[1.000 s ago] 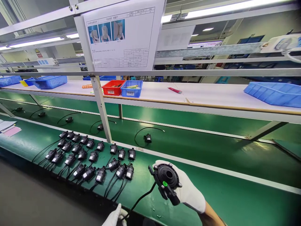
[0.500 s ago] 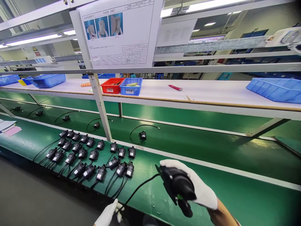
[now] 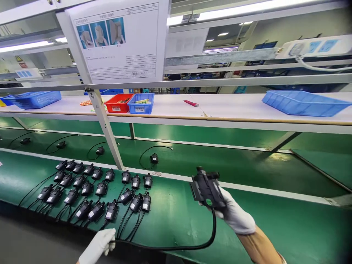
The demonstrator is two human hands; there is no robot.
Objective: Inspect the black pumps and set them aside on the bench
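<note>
In my gloved right hand [image 3: 235, 214] is a black pump-like device [image 3: 206, 189], raised over the green bench, with a round green sticker on its near side. Its thick black cable [image 3: 176, 247] drops from the device and runs left along the bench edge. My gloved left hand [image 3: 102, 242] pinches that cable near the front edge. Left of the raised device, rows of similar black devices [image 3: 87, 187] lie on the bench, white labels showing and cables trailing toward the front edge.
Single devices with curled cables, one a black unit [image 3: 154, 158], lie on the lower green strip behind. A shelf [image 3: 170, 110] above carries a red bin [image 3: 118, 103], blue bins [image 3: 141, 104] and a red cutter-like tool [image 3: 190, 103]. A slanted post [image 3: 106, 128] stands behind the rows.
The device in my right hand has been turned over, so its flat side and green sticker show. My left hand has moved left with the cable. The view has shifted right.
</note>
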